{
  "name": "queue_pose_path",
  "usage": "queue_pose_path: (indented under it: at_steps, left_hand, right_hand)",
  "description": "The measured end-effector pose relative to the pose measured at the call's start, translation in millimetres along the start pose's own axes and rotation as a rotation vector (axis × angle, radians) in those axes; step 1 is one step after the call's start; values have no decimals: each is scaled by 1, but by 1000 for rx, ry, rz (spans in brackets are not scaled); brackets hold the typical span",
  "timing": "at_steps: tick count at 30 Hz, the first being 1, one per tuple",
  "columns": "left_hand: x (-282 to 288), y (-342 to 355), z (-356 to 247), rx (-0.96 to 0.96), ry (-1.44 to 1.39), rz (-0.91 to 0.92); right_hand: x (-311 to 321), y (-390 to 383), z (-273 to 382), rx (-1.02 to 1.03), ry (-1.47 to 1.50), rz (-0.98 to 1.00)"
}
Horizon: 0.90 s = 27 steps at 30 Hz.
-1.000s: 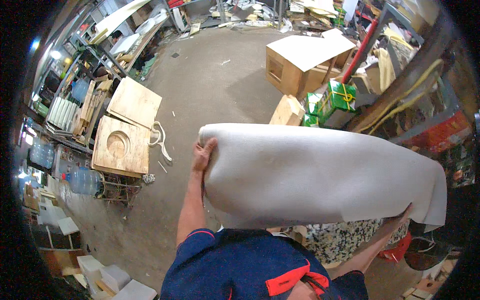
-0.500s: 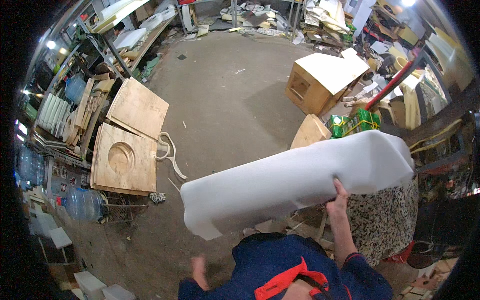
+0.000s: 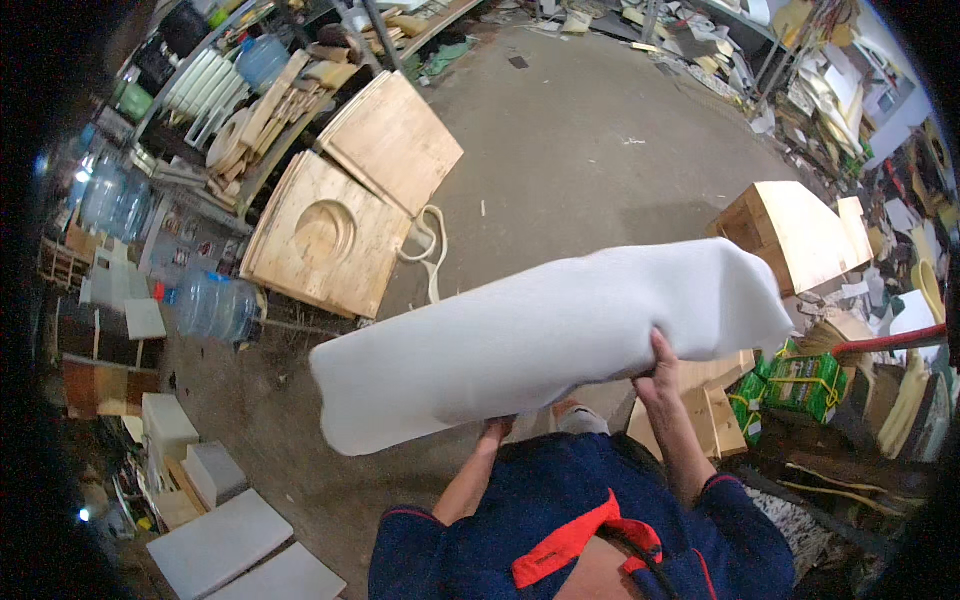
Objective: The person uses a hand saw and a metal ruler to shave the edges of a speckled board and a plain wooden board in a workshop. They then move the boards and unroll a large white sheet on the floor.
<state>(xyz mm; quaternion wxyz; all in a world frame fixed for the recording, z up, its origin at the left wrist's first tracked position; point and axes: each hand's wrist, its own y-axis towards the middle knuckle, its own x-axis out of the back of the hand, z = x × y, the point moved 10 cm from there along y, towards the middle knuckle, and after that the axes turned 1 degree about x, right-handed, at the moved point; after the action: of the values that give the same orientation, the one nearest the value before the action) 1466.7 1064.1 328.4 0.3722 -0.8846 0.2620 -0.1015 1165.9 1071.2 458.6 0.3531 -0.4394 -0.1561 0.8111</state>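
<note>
A long, thick white foam slab (image 3: 520,330) lies across in front of my body, its right end higher and bent into folds. My right hand (image 3: 657,370) grips its near edge toward the right, thumb on top and fingers underneath. Under the same edge, farther left, my left hand (image 3: 497,428) supports the slab; its fingers are mostly hidden beneath the foam.
Stacked plywood panels (image 3: 320,230), one with a round recess, stand on the left near a blue water jug (image 3: 215,306). White blocks (image 3: 222,545) lie at lower left. A wooden box (image 3: 790,235) and green strapped packages (image 3: 805,385) are on the right. Foam scraps fill the far right.
My left hand has come up from beside my body to the slab's underside. The view has turned right to left, so the panels and box now appear farther right. My right hand keeps its grip.
</note>
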Motion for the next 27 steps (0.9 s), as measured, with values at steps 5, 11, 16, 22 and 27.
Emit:
queue_pose_path:
  at_steps: [5,11,16,22,27]
  left_hand:
    - [38,46,-75,-16,-428,-233]
    - [19,131,-210,-329,-794,-375]
    - [35,235,-341,-570,-854,-437]
    - [37,369,-446,-334,-964,-507]
    - [15,457,-538,-214,-852,-354]
  right_hand:
    - [-87,83,21,-213,-34,133]
    - [-148,176,53,-367,-2,61]
    - [-185,289,71,-333,-95,97]
    - [-223,440,111,-286,-151,-113]
    - [-258,543,208,-96,-203,-212]
